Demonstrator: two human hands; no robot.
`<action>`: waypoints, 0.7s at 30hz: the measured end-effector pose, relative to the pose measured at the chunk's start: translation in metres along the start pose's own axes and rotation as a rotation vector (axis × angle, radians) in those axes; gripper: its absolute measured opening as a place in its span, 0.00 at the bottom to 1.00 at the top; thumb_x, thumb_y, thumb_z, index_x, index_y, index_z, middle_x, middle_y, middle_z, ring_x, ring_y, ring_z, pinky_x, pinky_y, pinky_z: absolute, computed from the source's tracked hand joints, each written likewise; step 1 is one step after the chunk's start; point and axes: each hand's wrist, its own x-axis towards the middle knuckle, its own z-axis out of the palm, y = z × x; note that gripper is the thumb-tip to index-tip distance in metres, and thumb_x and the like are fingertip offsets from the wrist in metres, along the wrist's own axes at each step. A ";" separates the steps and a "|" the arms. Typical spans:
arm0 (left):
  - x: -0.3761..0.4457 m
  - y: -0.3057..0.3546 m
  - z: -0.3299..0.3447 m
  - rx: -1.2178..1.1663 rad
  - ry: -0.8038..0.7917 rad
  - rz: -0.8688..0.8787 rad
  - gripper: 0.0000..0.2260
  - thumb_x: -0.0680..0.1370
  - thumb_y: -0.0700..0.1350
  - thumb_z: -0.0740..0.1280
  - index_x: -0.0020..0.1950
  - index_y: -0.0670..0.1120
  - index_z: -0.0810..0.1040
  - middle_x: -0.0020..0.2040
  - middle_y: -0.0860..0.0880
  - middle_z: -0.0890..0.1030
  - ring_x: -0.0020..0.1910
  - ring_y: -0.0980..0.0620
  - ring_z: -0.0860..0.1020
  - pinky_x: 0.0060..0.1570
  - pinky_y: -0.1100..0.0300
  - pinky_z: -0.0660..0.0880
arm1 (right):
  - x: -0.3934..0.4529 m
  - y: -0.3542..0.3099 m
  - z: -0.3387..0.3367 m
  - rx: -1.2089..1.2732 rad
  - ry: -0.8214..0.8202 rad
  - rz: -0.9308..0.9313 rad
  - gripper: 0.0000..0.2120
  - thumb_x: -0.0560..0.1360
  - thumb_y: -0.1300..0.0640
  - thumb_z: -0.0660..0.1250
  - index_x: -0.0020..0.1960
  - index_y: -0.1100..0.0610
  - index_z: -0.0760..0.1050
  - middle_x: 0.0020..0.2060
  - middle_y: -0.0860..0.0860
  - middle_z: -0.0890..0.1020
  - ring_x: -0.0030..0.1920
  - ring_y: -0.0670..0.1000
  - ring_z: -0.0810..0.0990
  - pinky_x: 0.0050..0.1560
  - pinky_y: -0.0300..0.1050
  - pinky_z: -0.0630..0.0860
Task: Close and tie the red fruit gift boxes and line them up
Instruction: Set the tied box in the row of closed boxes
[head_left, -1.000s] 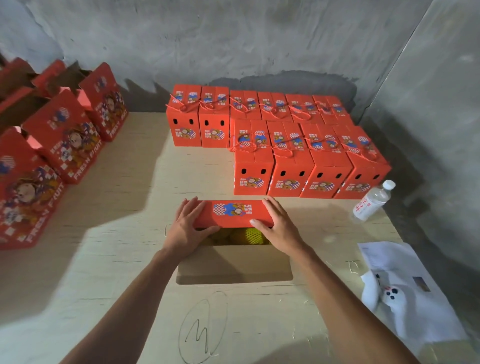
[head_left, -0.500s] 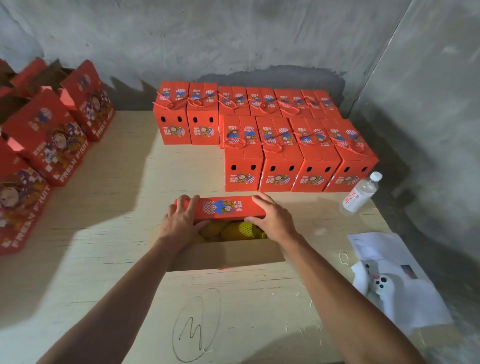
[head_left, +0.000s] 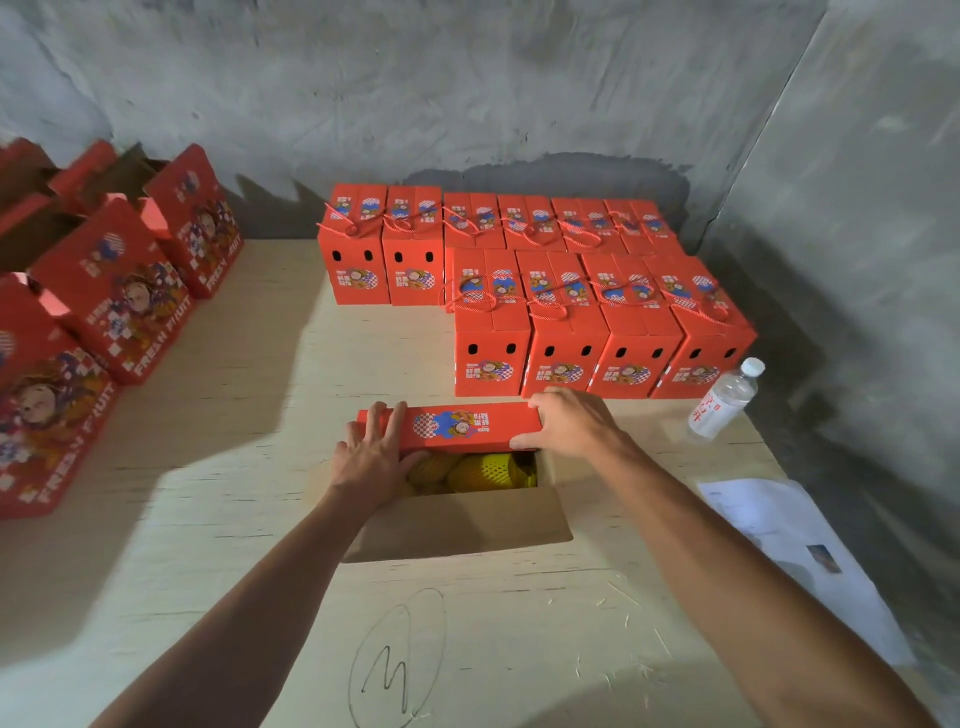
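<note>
Head view. We see open gift box on plywood table, centre. Far red flap folded partway over opening; near brown flap still open toward us. Yellow net-wrapped fruit visible inside. Our left hand at flap's 9 o'clock end, fingers spread on top, thumb beneath. Right hand curled round 3 o'clock end. Tied boxes in two rows at 12–1 o'clock. Untied boxes at 9–10. Water bottle at 3. Paper at 4.
</note>
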 end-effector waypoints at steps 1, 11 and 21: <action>0.000 0.001 0.001 0.020 -0.003 -0.004 0.36 0.81 0.69 0.53 0.83 0.53 0.47 0.79 0.45 0.56 0.72 0.37 0.65 0.65 0.42 0.72 | 0.000 -0.003 -0.003 0.006 0.033 0.011 0.27 0.71 0.32 0.72 0.55 0.54 0.81 0.46 0.48 0.84 0.44 0.50 0.82 0.42 0.43 0.76; -0.003 0.006 -0.004 0.064 -0.036 -0.019 0.36 0.82 0.67 0.51 0.83 0.52 0.44 0.82 0.45 0.52 0.75 0.36 0.62 0.69 0.42 0.69 | -0.015 -0.037 0.025 0.458 0.204 -0.066 0.19 0.87 0.51 0.55 0.73 0.59 0.73 0.70 0.55 0.77 0.70 0.52 0.76 0.72 0.43 0.68; -0.006 -0.001 -0.002 -0.147 0.017 -0.036 0.44 0.76 0.71 0.61 0.83 0.51 0.47 0.83 0.45 0.50 0.75 0.36 0.63 0.68 0.38 0.70 | -0.018 -0.042 0.069 0.081 0.100 -0.098 0.29 0.87 0.44 0.43 0.84 0.55 0.45 0.83 0.53 0.46 0.82 0.52 0.41 0.82 0.52 0.40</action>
